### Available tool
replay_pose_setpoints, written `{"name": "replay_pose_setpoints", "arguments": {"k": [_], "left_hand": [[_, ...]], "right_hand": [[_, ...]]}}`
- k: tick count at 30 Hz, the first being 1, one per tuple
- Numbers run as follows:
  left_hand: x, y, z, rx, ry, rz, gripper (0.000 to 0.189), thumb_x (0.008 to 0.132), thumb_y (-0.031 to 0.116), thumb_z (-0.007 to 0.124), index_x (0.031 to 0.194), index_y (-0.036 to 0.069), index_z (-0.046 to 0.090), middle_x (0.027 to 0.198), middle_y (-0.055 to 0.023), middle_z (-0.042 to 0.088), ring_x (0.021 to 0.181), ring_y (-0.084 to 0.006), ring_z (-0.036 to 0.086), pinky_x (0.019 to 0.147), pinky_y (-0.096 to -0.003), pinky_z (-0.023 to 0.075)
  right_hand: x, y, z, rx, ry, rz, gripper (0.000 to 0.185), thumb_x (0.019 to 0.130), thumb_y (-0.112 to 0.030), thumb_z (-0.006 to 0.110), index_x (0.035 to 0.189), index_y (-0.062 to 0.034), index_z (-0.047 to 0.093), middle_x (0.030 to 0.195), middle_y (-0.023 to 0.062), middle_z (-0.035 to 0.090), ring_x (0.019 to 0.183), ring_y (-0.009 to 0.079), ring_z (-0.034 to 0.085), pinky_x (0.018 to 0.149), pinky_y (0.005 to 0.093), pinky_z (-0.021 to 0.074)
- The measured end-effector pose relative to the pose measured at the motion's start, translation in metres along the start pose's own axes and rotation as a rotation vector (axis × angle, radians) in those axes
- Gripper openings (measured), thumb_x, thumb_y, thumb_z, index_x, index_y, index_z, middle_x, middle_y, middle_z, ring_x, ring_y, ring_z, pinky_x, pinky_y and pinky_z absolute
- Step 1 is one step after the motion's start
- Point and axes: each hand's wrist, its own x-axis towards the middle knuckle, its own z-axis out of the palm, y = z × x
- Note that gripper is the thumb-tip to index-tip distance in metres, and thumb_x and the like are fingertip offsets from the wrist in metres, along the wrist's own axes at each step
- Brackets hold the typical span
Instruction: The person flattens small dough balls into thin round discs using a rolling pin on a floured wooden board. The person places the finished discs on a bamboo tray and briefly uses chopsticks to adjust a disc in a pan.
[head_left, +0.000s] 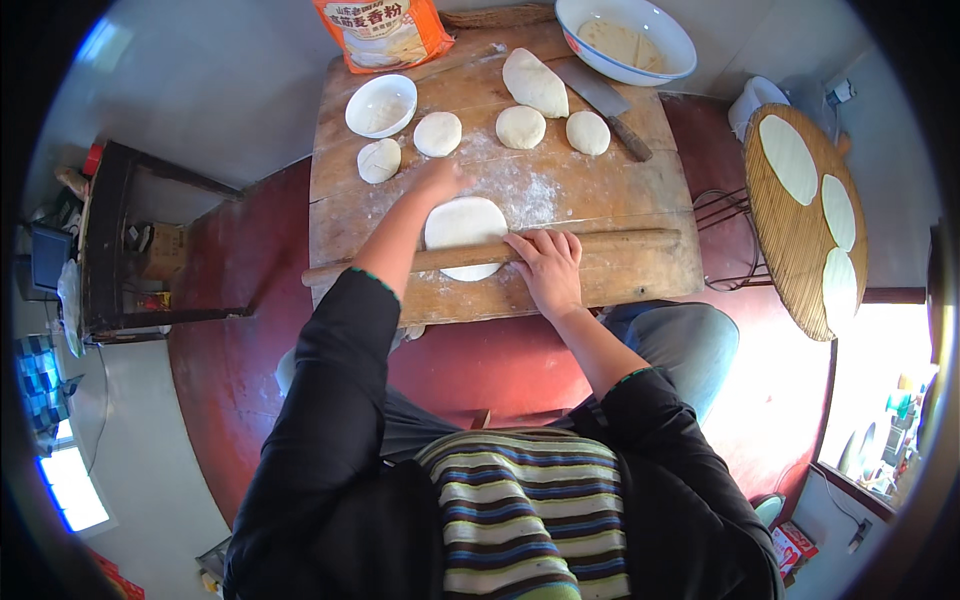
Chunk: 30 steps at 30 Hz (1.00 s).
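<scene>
A flattened round of white dough (466, 221) lies on the floured wooden board, and a long wooden rolling pin (630, 241) crosses its near part. My right hand (551, 266) rests on the pin at the dough's right edge, thumb and fingers on the wood. Just beyond the dough's far edge is my left hand (441, 180), off the pin and blurred; its fingers are hard to make out. Farther back sit several thick dough rounds, among them one (437, 134) beyond my left hand and another (520, 127) beside a larger folded-looking dough piece (535, 84).
A small white bowl (381, 106) stands at the back left, near an orange flour bag (386, 34). A cleaver (600, 94) lies at the back right by a large enamel basin (626, 41). Off the board's right side, a round woven tray (787, 225) holds several flat dough sheets.
</scene>
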Motion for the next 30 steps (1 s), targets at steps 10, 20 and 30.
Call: {"name": "replay_pose_setpoints", "arguments": {"k": [10, 20, 30], "left_hand": [[-0.070, -0.061, 0.034, -0.639, 0.401, -0.227, 0.036, 0.084, 0.011, 0.086, 0.115, 0.001, 0.070, 0.096, -0.0119, 0.077, 0.087, -0.0171, 0.072, 0.075, -0.0339, 0.0564], [-0.207, -0.002, 0.048, 0.270, 0.575, 0.026, 0.046, 0.098, 0.024, 0.066, 0.141, 0.006, 0.063, 0.137, -0.0148, 0.068, 0.129, -0.0331, 0.062, 0.111, -0.0486, 0.0453], [-0.118, -0.004, 0.021, 0.530, 0.581, -0.023, 0.066, 0.105, 0.045, 0.055, 0.163, 0.015, 0.042, 0.169, -0.0145, 0.039, 0.158, -0.0351, 0.033, 0.128, -0.0574, 0.0245]], "right_hand": [[0.007, -0.022, -0.007, 0.016, -0.039, 0.005, 0.045, 0.077, -0.011, 0.081, 0.120, -0.0232, 0.076, 0.108, -0.0005, 0.070, 0.113, 0.0252, 0.060, 0.111, 0.0450, 0.0363], [0.010, -0.012, -0.019, -0.098, -0.114, 0.003, 0.045, 0.086, -0.039, 0.081, 0.123, -0.0178, 0.067, 0.109, 0.0057, 0.067, 0.111, 0.0280, 0.060, 0.107, 0.0476, 0.0391], [0.118, 0.024, 0.023, -0.224, -0.137, 0.240, 0.025, 0.095, -0.027, 0.063, 0.108, -0.0064, 0.060, 0.115, 0.0127, 0.063, 0.114, 0.0339, 0.062, 0.099, 0.0499, 0.0508]]}}
